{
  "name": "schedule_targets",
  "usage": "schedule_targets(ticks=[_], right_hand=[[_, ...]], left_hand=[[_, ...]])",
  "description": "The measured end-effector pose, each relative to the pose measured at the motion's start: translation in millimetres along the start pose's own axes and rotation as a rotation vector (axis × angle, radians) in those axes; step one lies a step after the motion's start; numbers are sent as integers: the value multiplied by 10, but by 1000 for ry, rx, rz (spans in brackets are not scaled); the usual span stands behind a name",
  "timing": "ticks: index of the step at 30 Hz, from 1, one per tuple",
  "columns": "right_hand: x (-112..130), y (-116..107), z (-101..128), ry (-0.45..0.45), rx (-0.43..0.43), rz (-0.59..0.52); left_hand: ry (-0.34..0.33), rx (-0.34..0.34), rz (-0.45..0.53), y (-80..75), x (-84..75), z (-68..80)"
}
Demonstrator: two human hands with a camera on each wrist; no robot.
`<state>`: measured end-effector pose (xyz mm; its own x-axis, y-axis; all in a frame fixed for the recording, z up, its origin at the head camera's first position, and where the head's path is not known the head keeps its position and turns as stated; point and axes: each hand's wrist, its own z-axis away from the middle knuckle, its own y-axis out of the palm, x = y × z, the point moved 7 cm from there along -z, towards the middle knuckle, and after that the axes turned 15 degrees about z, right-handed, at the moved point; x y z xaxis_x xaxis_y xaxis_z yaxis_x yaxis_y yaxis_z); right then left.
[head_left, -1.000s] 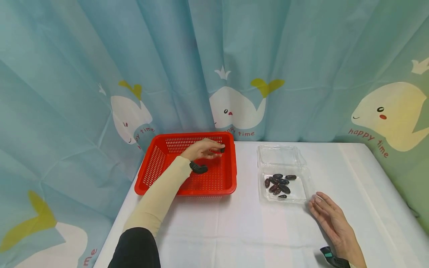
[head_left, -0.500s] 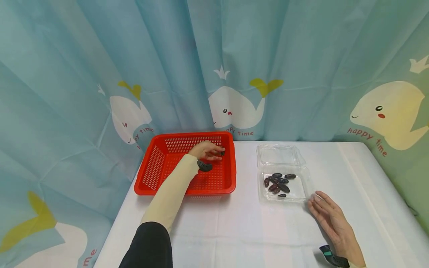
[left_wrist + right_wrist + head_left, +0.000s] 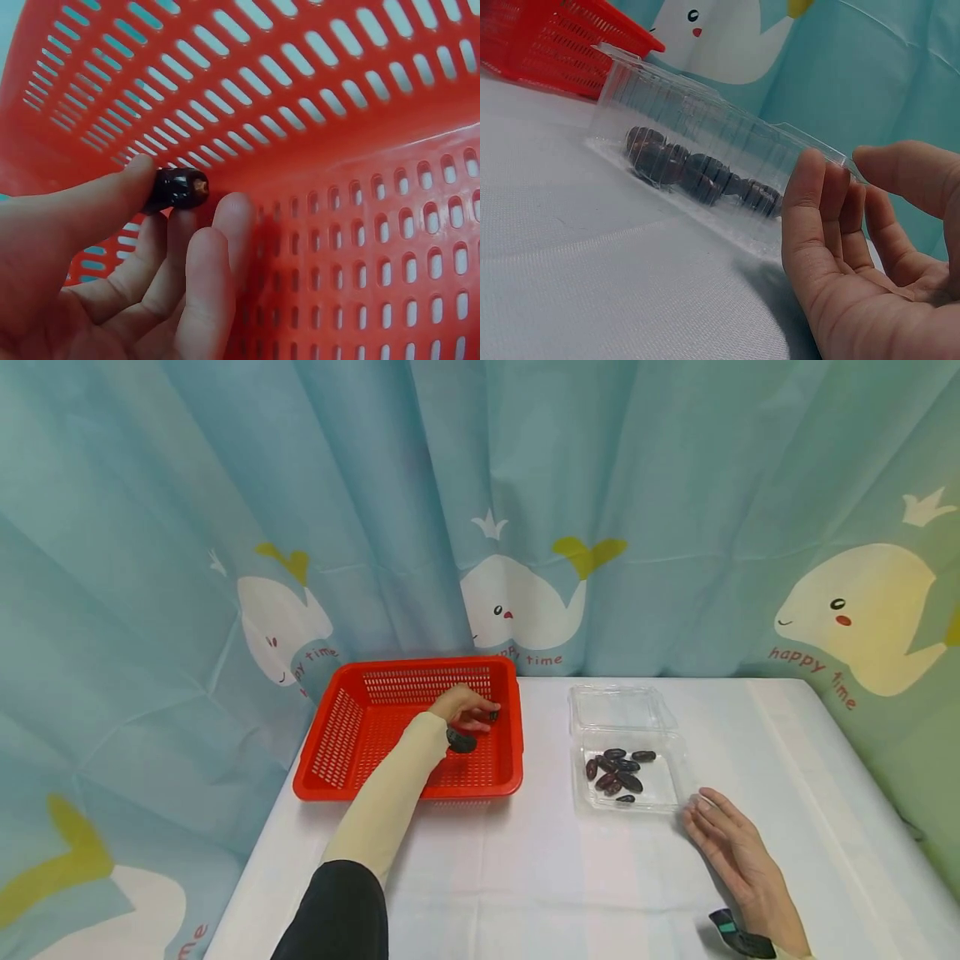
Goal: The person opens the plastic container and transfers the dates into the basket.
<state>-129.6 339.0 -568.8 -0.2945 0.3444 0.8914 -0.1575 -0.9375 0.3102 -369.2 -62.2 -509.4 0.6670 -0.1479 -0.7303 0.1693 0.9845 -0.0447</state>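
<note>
Inside the red basket (image 3: 352, 752), left hand (image 3: 465, 706) pinches a date (image 3: 178, 189).

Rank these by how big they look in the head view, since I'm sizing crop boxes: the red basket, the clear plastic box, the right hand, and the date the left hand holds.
1. red basket
2. clear plastic box, lid open
3. right hand, though it lies nearer the camera, so this place is unsure
4. date, pinched by the left hand inside the basket

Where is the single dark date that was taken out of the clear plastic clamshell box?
In the head view the dark date is pinched by the left hand inside the red slotted plastic basket, near its far right corner, left of the clear plastic clamshell box.
</note>
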Motion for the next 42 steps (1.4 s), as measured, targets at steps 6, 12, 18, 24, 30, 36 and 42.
schedule_targets(ticks=[6,12,18,24,30,36,42], right_hand=[[17,13,-19,-12,11,-2],[23,22,-43,-10,9,-12],[47,35,-56,-21,6,-5],[86,60,-69,-59,-7,28],[100,65,-87,-74,-12,52],[61,22,-80,-39,-17,80],[-32,-11,-17,1,-23,94]], left_hand=[[56,2,-43,3,-10,11],[54,7,-21,-14,-30,11],[28,38,-18,-31,-65,23],[14,88,-36,-72,-115,-2],[64,128,-45,-131,-216,134],[186,162,-21,-123,-376,353],[333,243,-64,22,-433,717]])
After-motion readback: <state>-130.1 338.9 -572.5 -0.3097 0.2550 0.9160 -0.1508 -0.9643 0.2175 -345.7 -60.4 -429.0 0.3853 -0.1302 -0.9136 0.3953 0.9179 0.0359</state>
